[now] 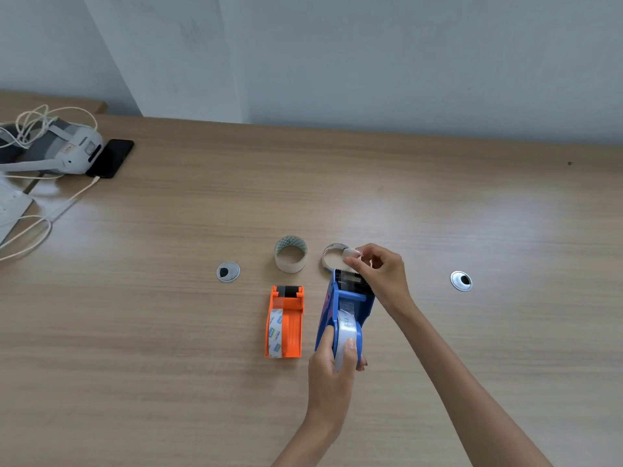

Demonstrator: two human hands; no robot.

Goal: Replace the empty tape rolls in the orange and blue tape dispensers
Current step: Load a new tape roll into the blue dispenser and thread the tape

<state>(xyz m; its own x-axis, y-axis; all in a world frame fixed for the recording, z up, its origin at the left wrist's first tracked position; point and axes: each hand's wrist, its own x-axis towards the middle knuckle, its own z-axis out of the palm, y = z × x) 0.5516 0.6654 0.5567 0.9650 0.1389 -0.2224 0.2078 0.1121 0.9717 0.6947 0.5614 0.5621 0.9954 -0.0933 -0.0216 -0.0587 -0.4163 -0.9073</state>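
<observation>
The blue tape dispenser (347, 305) stands tilted on the wooden desk (438, 214) with a clear tape roll (347, 335) in it. My left hand (332, 369) grips its rear end around the roll. Just past the serrated blade, my right hand (377, 271) pinches the free end of the tape (353, 253). The orange tape dispenser (285, 321) lies to the left, holding a roll with a printed label. Behind them stand two empty cores: a cardboard one (290, 254) and a thinner one (332, 256) partly hidden by my right fingers.
Two metal cable grommets (228, 272) (461, 281) are set into the desk. At the far left lie a white headset (64, 150) with tangled white cables, a black phone (111, 158) and some paper. A pale wall runs behind the desk.
</observation>
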